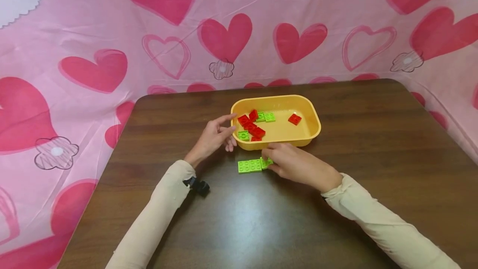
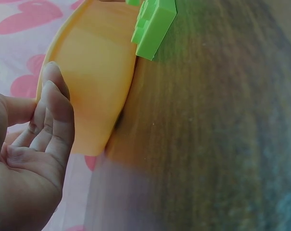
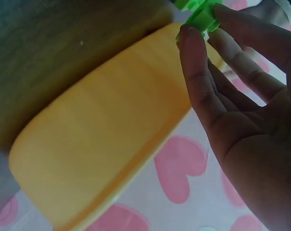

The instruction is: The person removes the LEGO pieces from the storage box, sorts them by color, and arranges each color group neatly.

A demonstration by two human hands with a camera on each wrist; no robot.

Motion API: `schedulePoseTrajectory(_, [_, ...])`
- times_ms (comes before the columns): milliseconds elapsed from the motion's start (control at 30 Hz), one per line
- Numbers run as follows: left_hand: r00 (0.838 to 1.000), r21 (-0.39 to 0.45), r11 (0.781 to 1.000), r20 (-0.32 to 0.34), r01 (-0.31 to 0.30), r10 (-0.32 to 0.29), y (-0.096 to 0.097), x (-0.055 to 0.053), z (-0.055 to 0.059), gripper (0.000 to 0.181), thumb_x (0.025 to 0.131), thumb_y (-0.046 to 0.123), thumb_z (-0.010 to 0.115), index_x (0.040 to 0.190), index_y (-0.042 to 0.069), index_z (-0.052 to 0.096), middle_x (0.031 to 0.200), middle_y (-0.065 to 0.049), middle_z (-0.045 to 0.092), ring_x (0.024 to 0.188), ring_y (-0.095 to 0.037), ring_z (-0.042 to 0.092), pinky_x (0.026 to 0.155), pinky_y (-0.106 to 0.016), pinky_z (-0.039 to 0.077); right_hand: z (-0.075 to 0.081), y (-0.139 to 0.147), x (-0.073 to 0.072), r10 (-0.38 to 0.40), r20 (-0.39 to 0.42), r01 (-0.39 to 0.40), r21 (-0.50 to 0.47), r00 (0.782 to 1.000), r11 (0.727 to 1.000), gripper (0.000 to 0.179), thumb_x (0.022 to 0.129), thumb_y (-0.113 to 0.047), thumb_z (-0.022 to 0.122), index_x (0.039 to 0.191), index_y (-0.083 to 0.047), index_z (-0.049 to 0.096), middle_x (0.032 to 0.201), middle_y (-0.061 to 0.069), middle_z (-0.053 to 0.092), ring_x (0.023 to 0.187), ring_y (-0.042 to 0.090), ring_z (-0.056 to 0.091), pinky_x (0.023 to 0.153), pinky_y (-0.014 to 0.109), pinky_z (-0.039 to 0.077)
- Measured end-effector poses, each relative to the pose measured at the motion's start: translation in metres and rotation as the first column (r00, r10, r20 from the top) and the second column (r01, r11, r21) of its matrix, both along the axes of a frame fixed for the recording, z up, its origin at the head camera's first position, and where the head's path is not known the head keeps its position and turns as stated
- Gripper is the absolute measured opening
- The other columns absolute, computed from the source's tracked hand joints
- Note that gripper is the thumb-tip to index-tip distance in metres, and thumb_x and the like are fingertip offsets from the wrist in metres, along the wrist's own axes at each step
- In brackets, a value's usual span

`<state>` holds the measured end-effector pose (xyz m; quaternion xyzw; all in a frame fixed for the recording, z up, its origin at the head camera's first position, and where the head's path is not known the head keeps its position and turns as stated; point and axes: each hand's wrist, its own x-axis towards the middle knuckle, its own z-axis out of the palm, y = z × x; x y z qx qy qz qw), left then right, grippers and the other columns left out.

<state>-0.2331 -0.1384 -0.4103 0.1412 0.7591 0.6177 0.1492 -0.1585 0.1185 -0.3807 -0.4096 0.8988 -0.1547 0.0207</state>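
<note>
On the brown table, two flat green toy bricks (image 1: 249, 166) lie side by side in a row, studs up. At the row's right end, my right hand (image 1: 296, 164) pinches another green brick (image 3: 203, 18) between thumb and fingertips; it sits slightly askew, partly covered by the fingers. Behind the row stands a yellow plastic bin (image 1: 276, 144). My left hand (image 1: 212, 138) is at the bin's left end, thumb and forefinger stretched out to its rim, the other fingers loosely bent below. The left wrist view shows its fingertips against the bin's wall.
Inside the bin, several red bricks (image 1: 257, 132) and several green bricks (image 1: 269, 117) lie loosely at the left, with a single red brick (image 1: 294, 119) farther right. A pink cloth with hearts (image 1: 225, 36) hangs behind the table (image 1: 358, 128).
</note>
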Motion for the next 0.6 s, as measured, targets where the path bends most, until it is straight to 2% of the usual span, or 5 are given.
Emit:
schedulePoseTrajectory(267, [1.000, 0.015, 1.000, -0.023, 0.000, 0.000, 0.000, 0.002, -0.001, 0.051, 0.101, 0.012, 0.058, 0.150, 0.008, 0.042, 0.077, -0.025, 0.067, 0.053, -0.028, 0.062, 0.055, -0.037, 0.059, -0.011, 0.000, -0.001, -0.027, 0.005, 0.026, 0.049, 1.000, 0.998, 0.018, 0.082, -0.005, 0.079, 0.095, -0.008, 0.066, 0.083, -0.001, 0.059, 0.071, 0.012, 0.052, 0.066, 0.024, 0.050])
schedulePoseTrajectory(467, [0.999, 0.019, 1.000, -0.051, 0.004, -0.003, 0.000, 0.002, -0.003, 0.051, 0.101, 0.011, 0.059, 0.149, 0.006, 0.043, 0.076, -0.024, 0.067, 0.053, -0.030, 0.063, 0.055, -0.037, 0.059, -0.014, -0.001, -0.002, -0.021, 0.021, 0.020, 0.037, 1.000, 0.999, 0.019, 0.082, -0.003, 0.079, 0.097, -0.007, 0.066, 0.084, -0.001, 0.058, 0.072, 0.012, 0.052, 0.065, 0.023, 0.050])
schedulePoseTrajectory(600, [1.000, 0.009, 1.000, -0.029, 0.003, -0.003, 0.002, 0.010, 0.013, 0.051, 0.101, 0.009, 0.058, 0.149, 0.003, 0.042, 0.079, -0.029, 0.066, 0.054, -0.029, 0.063, 0.056, -0.036, 0.059, -0.013, -0.001, -0.003, -0.017, 0.035, 0.017, 0.022, 0.999, 1.000, 0.018, 0.083, -0.001, 0.077, 0.097, -0.007, 0.067, 0.084, -0.001, 0.060, 0.072, 0.012, 0.052, 0.067, 0.024, 0.051])
